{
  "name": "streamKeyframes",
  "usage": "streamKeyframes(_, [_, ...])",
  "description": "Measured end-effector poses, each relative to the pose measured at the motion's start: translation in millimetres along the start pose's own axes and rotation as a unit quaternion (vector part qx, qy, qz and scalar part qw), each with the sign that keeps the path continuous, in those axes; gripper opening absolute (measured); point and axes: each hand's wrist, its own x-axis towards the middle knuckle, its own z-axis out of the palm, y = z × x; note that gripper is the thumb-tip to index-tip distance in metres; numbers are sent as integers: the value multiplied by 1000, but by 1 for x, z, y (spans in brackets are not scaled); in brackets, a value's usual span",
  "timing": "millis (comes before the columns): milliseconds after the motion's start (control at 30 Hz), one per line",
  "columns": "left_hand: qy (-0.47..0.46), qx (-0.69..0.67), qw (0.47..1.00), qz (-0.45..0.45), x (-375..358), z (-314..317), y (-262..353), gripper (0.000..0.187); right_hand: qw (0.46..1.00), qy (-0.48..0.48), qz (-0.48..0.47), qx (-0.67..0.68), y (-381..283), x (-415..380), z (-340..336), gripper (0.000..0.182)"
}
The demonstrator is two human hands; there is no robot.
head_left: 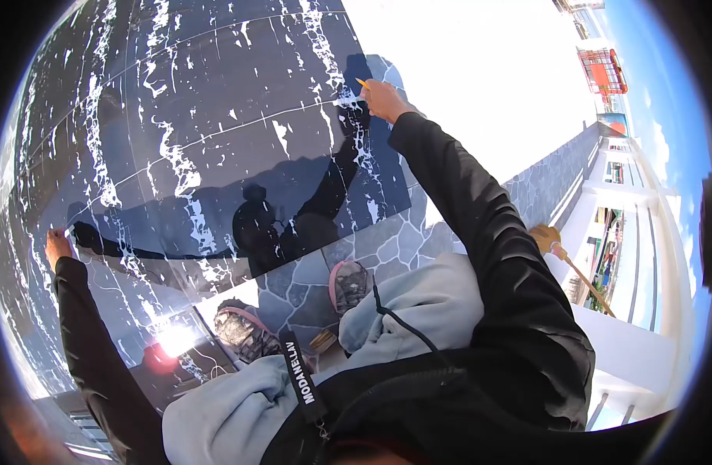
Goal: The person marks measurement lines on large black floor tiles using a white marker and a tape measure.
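Observation:
A large glossy black panel (209, 101) with white streaks and spots lies before me, mirroring my outline. My right hand (385, 101) is closed on a yellow pencil (362, 83), its tip close over the panel's right side. At the far left, my left hand (58, 245) pinches its fingers together at the panel's surface; what they hold is too small to make out. A thin pale line (185, 147) crosses the panel from one hand to the other. Below my left hand, a fine white thread (96, 273) curls loosely over the surface.
Grey stone-pattern paving (387, 240) borders the panel, with my shoes (348, 285) on it. Between my feet lies a small brown item (323, 341). A broom (546, 236) leans by the white railing (643, 263) at right. Sunlight glares off the panel at lower left.

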Motion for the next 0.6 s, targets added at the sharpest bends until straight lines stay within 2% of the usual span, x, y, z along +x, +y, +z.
streamKeyframes(133, [-1,-19,1000,23,6,7,10,29,996,-27,50,65,4,7,7,10])
streamKeyframes(200, [-11,-42,999,-23,-3,-1,27,30,998,-8,20,-65,6,9,9,10])
streamKeyframes(233, [46,-73,996,7,2,11,22,33,998,-12,18,-64,-7,8,5,10])
streamKeyframes(267, [46,-69,997,5,5,20,15,33,994,-34,91,41,-20,5,-1,9])
streamKeyframes(300, [27,-142,989,-30,-1,15,22,35,974,-56,162,146,-30,5,-4,11])
streamKeyframes(333, [10,-215,974,-64,-6,8,29,37,974,-60,159,149,-39,4,-8,11])
streamKeyframes(367, [32,-246,964,-91,-5,17,21,43,963,-68,154,212,-42,1,-11,18])
streamKeyframes(400, [35,-243,965,-92,-7,23,11,43,947,-75,148,275,-43,-3,-16,25])
streamKeyframes(433, [32,-222,966,-131,-4,34,-4,43,935,-89,141,313,-43,-5,-20,37])
streamKeyframes(467, [30,-202,965,-167,-3,39,-10,44,935,-86,138,316,-44,-8,-23,37])
streamKeyframes(500, [34,-202,965,-165,-6,37,-5,44,930,-99,151,321,-44,-12,-27,32])
streamKeyframes(567, [1,-296,942,-157,-27,22,16,33,923,-111,163,332,-42,-20,-25,28])
streamKeyframes(600, [-16,-339,928,-152,-40,6,28,29,938,-117,128,299,-41,-24,-14,24])
